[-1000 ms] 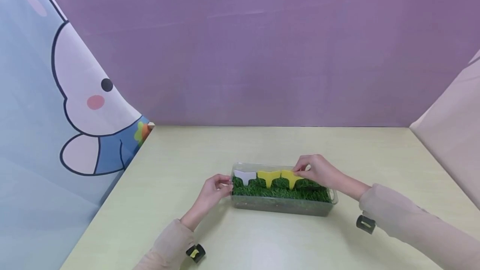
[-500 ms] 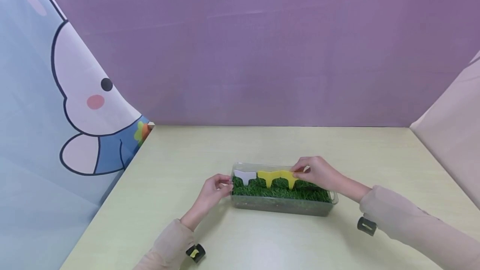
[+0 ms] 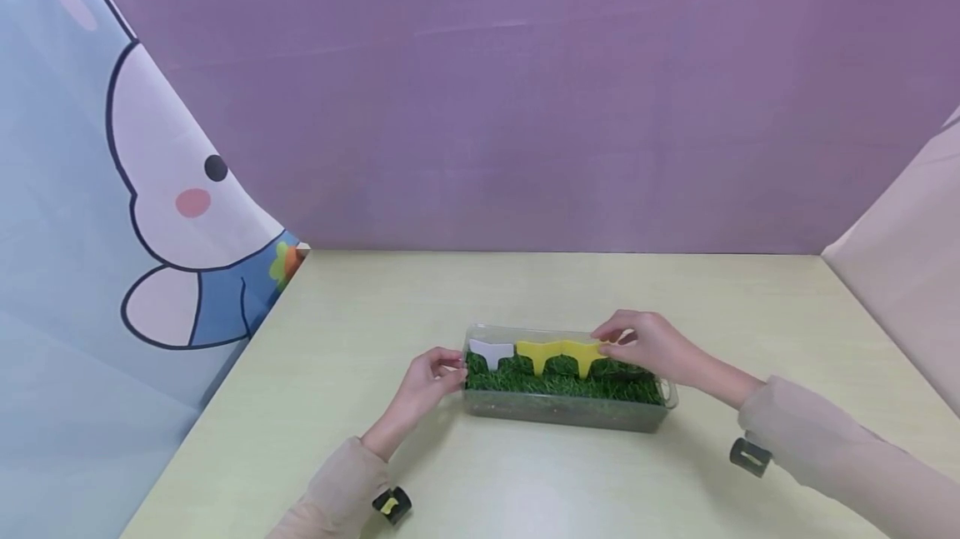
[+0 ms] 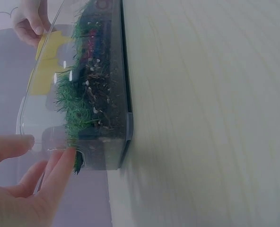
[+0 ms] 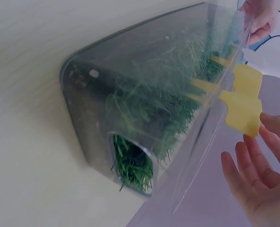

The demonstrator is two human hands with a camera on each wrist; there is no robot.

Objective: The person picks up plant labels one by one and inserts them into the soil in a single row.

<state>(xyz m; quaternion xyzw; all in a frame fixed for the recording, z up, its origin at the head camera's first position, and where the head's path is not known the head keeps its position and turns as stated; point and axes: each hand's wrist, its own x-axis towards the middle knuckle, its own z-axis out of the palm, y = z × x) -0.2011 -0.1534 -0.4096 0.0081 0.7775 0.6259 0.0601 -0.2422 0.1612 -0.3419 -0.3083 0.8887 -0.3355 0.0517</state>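
Note:
A clear plastic box with artificial grass over dark filling stands on the table. My left hand holds its left end, thumb at the rim and fingers by the handle hole. In a row along the back of the grass stand a white T-shaped plant label and two yellow ones, the middle label and the right label. At the outer edge of the right label, my right hand has thumb and index fingertip apart, both touching or very near it; the other fingers extend loosely.
The pale wooden table surrounds the box. A purple cloth hangs behind it. Cartoon-printed fabric is on the left, and a pale cloth on the right. Black camera mounts hang at both sleeves.
My right hand has shifted a little right, its fingertips moving from the face of the right yellow label to its outer edge. The left hand and the box stay put.

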